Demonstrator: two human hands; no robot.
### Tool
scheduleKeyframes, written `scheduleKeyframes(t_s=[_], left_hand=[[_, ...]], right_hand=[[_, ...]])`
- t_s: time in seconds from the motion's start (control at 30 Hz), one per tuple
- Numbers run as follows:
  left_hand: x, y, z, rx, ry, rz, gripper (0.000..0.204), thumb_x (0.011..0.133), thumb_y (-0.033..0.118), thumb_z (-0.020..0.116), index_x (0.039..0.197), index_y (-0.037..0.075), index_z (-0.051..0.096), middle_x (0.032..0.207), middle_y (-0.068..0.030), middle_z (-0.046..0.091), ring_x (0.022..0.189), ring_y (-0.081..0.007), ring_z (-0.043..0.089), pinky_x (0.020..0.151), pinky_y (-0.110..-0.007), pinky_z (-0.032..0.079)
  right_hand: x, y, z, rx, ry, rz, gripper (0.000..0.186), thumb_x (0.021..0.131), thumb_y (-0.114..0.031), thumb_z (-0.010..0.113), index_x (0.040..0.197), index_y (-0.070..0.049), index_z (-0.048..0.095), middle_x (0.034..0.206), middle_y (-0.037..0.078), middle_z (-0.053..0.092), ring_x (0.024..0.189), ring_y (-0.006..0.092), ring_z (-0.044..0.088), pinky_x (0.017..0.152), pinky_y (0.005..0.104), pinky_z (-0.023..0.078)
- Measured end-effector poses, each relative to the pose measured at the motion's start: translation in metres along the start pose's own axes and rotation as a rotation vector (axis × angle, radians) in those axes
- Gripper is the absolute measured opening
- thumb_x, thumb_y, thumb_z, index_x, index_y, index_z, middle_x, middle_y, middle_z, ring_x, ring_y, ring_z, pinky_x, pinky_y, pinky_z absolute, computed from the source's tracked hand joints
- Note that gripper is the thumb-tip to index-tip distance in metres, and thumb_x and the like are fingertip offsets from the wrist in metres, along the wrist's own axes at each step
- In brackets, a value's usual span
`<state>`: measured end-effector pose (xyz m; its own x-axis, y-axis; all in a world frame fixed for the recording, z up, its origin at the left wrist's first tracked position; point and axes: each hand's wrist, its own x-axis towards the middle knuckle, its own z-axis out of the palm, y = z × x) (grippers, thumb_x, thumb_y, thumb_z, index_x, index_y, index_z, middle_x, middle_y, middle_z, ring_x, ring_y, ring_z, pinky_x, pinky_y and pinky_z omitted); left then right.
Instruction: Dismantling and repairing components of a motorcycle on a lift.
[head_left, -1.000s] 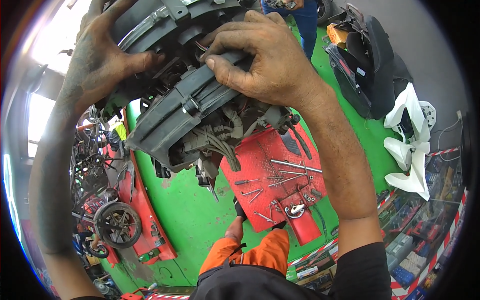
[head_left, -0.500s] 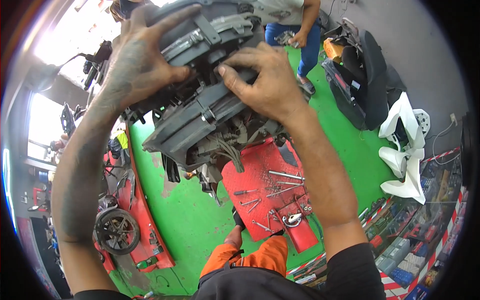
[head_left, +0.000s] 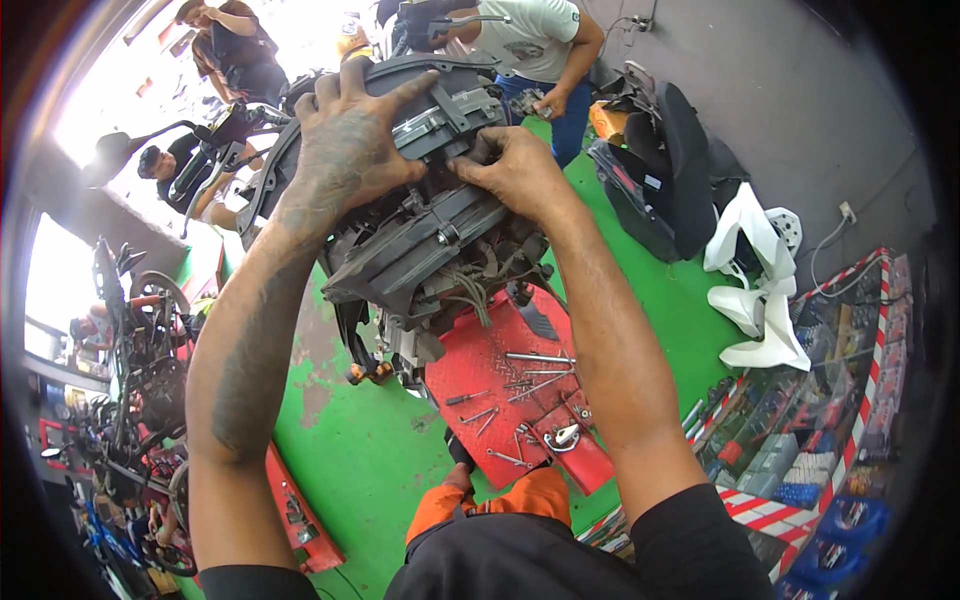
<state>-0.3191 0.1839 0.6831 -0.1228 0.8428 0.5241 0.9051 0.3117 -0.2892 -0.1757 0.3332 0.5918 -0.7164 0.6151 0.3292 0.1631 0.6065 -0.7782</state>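
In front of me is the stripped front of a motorbike, with a black plastic housing [head_left: 440, 118] that has a clear strip along it. My left hand [head_left: 352, 150] grips this housing, fingers spread over its upper side and thumb at its lower edge. My right hand [head_left: 517, 172] is closed at the gap beneath it, thumb and fingers pinched together. What sits in that pinch is hidden. Below lies a long dusty grey-black body panel [head_left: 420, 250], with a bundle of wires [head_left: 467, 288] hanging under it.
A red metal platform [head_left: 465, 350] beneath holds several wrenches and a screwdriver [head_left: 467, 397]. At the right are a black seat [head_left: 685, 170], white fairing panels [head_left: 765, 325] and a glass display case [head_left: 800, 440]. A person in a white shirt [head_left: 530, 40] stands beyond the bike, holding a metal part [head_left: 527, 103].
The whole view has shifted, showing more of the far side and people there. Both hands stay at the housing; the right thumb and fingers have drawn closer together in the gap.
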Motion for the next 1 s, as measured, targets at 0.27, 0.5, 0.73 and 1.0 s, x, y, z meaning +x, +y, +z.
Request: scheduleKeyframes(t_s=[0.27, 0.5, 0.73, 1.0], left_hand=[[0.002, 0.005, 0.003, -0.033, 0.0, -0.048, 0.093, 0.06, 0.04, 0.092, 0.146, 0.042, 0.055, 0.145, -0.0216, 0.044, 0.132, -0.0437, 0.046, 0.106, -0.063, 0.036], [0.007, 0.008, 0.008, -0.06, 0.005, -0.075, 0.09, 0.063, 0.042, 0.089, 0.146, 0.045, 0.053, 0.141, -0.0184, 0.048, 0.129, -0.0438, 0.05, 0.106, -0.061, 0.04], [0.003, 0.01, 0.012, -0.048, 0.026, -0.11, 0.089, 0.063, 0.049, 0.091, 0.144, 0.045, 0.055, 0.139, -0.0184, 0.05, 0.131, -0.0415, 0.049, 0.104, -0.066, 0.035], [0.0, 0.016, 0.005, -0.019, 0.036, -0.114, 0.088, 0.064, 0.048, 0.092, 0.144, 0.044, 0.055, 0.139, -0.018, 0.049, 0.133, -0.0436, 0.047, 0.104, -0.065, 0.035]], right_hand=[[-0.002, -0.027, 0.021, -0.253, 0.136, 0.325, 0.048, 0.07, -0.034, 0.085, 0.109, -0.008, 0.073, 0.116, 0.018, 0.072, 0.128, 0.0381, 0.055, 0.111, 0.053, 0.032], [-0.011, -0.045, 0.042, -0.262, 0.407, 0.42, 0.049, 0.076, -0.03, 0.084, 0.12, -0.013, 0.072, 0.125, 0.017, 0.07, 0.134, 0.0364, 0.049, 0.118, 0.0614, 0.021], [-0.019, -0.047, 0.055, -0.285, 0.581, 0.488, 0.042, 0.076, -0.038, 0.084, 0.115, -0.022, 0.079, 0.121, 0.009, 0.073, 0.136, 0.0373, 0.041, 0.115, 0.0643, 0.023], [-0.016, -0.052, 0.05, -0.359, 0.526, 0.566, 0.036, 0.08, -0.038, 0.083, 0.112, -0.022, 0.079, 0.122, 0.007, 0.072, 0.137, 0.0338, 0.043, 0.115, 0.0577, 0.025]])
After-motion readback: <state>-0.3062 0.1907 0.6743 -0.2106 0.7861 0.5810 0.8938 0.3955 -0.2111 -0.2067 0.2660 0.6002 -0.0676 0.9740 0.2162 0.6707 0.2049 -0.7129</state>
